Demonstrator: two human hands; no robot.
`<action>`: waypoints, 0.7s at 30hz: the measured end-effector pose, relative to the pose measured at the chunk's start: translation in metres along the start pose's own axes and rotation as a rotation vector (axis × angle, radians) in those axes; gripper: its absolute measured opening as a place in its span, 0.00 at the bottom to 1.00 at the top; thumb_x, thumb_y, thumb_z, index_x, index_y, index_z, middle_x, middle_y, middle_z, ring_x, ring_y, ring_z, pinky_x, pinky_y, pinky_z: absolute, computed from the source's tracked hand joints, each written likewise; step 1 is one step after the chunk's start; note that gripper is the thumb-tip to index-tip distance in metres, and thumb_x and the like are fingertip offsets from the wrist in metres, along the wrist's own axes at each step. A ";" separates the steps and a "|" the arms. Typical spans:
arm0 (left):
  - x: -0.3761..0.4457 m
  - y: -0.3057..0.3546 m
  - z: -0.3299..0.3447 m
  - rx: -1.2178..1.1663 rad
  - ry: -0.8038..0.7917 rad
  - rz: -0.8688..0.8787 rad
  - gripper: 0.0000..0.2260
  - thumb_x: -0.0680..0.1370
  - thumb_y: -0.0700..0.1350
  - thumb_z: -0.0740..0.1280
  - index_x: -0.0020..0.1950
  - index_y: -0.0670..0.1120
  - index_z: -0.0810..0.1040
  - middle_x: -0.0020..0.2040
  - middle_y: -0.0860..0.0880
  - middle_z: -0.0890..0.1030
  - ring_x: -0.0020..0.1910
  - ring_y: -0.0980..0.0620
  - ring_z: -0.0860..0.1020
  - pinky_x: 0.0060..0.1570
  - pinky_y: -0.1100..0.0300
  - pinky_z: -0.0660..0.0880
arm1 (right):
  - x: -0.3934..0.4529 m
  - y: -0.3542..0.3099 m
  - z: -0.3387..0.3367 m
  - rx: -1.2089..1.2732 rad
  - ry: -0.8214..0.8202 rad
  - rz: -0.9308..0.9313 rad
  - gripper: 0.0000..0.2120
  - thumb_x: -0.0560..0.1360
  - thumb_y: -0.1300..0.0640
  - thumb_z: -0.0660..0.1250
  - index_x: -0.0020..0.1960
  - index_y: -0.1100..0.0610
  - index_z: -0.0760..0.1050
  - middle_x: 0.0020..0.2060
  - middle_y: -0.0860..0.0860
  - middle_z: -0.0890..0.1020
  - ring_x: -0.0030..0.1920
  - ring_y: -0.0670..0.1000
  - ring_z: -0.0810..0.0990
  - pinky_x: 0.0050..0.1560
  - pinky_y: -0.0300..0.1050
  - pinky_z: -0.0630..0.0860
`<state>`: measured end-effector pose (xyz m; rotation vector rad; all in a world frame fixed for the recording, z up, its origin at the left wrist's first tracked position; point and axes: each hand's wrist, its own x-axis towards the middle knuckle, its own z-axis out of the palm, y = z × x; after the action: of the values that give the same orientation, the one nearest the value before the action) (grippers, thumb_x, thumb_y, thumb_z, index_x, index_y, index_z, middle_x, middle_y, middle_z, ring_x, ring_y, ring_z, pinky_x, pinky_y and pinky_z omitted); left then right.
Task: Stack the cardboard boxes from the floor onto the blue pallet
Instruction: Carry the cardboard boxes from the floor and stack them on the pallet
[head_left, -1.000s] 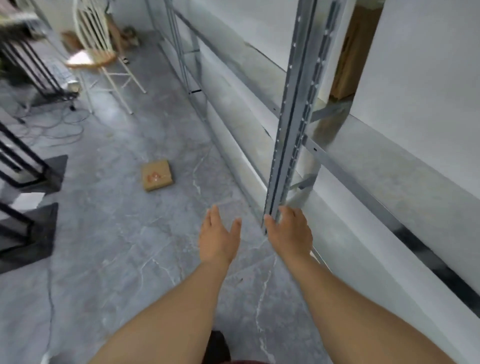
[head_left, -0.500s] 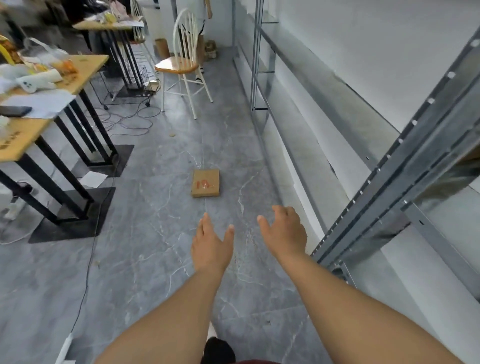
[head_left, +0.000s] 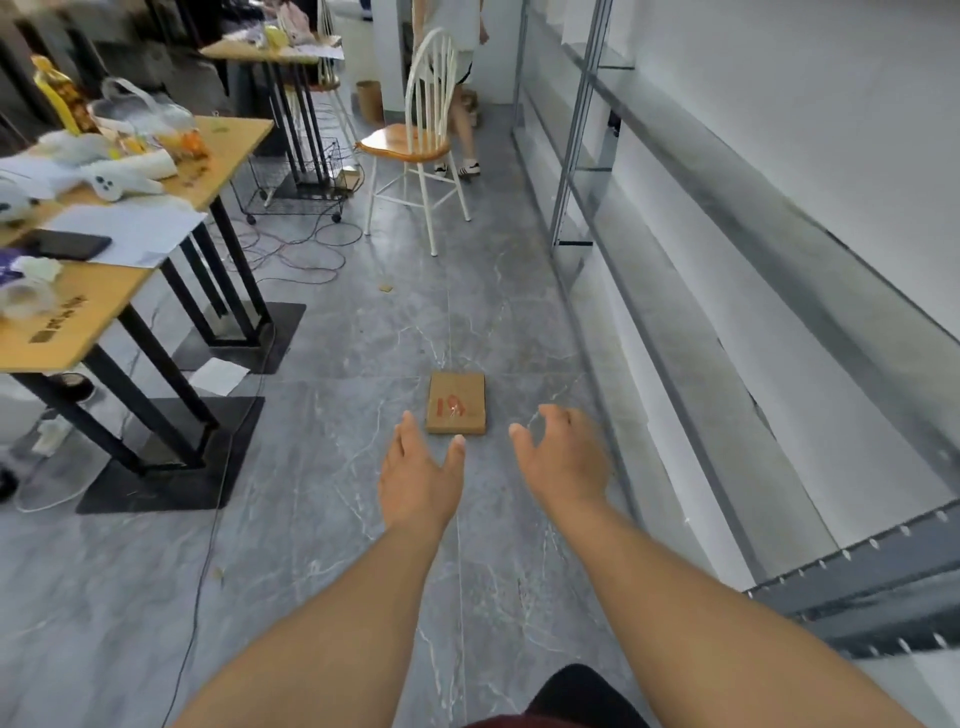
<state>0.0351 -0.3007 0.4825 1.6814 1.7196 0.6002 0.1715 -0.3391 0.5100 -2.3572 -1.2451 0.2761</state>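
A small flat cardboard box (head_left: 456, 402) with red writing on top lies on the grey marbled floor, straight ahead of me. My left hand (head_left: 420, 475) is stretched out just short of its near left corner, fingers apart, palm down, holding nothing. My right hand (head_left: 563, 457) hovers to the right of the box, fingers spread and curled, also with nothing in it. Neither hand touches the box. No blue pallet is in view.
Metal shelving (head_left: 675, 291) runs along the right wall. Wooden-topped tables (head_left: 67, 322) on black legs stand at the left, with cables (head_left: 291, 249) on the floor. A white chair (head_left: 415, 140) and a person's legs (head_left: 462, 135) are farther down the aisle.
My view has turned left, away from the shelving upright and down the aisle. The box now lies centred and closer to my hands, and my right hand has spread wider.
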 end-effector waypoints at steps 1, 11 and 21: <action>0.013 0.000 -0.002 0.000 0.009 -0.001 0.34 0.77 0.59 0.59 0.77 0.47 0.49 0.76 0.45 0.56 0.74 0.46 0.56 0.71 0.50 0.57 | 0.010 -0.005 0.004 0.007 -0.003 -0.004 0.24 0.76 0.44 0.61 0.67 0.56 0.68 0.60 0.55 0.73 0.62 0.55 0.71 0.55 0.47 0.69; 0.141 0.019 0.013 -0.003 0.005 -0.020 0.34 0.78 0.59 0.59 0.77 0.46 0.48 0.77 0.45 0.54 0.75 0.46 0.55 0.72 0.50 0.55 | 0.133 -0.042 0.047 0.047 -0.059 -0.022 0.23 0.76 0.44 0.60 0.65 0.56 0.69 0.61 0.54 0.72 0.61 0.55 0.72 0.55 0.48 0.70; 0.306 0.082 0.041 0.035 -0.030 0.019 0.33 0.78 0.58 0.59 0.77 0.47 0.48 0.76 0.45 0.55 0.75 0.46 0.55 0.72 0.49 0.56 | 0.300 -0.067 0.071 0.049 -0.057 0.058 0.22 0.76 0.44 0.61 0.64 0.57 0.70 0.59 0.55 0.73 0.59 0.57 0.73 0.54 0.49 0.70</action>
<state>0.1319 0.0032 0.4728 1.7240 1.7042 0.5535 0.2668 -0.0383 0.4905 -2.3610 -1.1840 0.3908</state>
